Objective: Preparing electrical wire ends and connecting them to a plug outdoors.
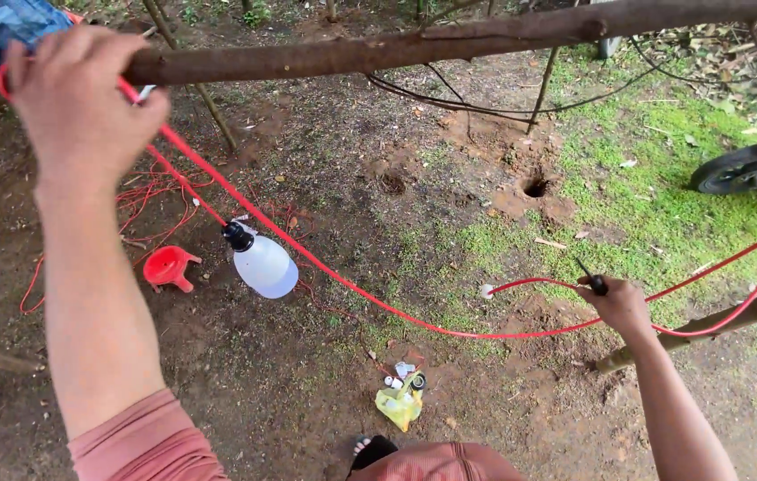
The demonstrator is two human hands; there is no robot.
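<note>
Ground: bare brown soil with small holes, turning to green moss at the far right; outdoors, no tabletop.
Branch: a rough wooden pole runs across the far side from left to right.
Funnel: a red funnel lies on the soil at the left, among loose red line.
Bottle: a white plastic bottle with a black cap hangs tilted from the red cord, just right of the funnel; its contents cannot be told.
Bag: a yellow bag with small white pieces lies on the soil near the person's foot.
Wheel: part of a red vehicle with a black tyre stands at the far right.
Left hand: the left hand is raised at the pole's left end, fingers curled shut around the red cord.
Right hand: the right hand is low at the right, closed on a small black tool where the cord loops.
</note>
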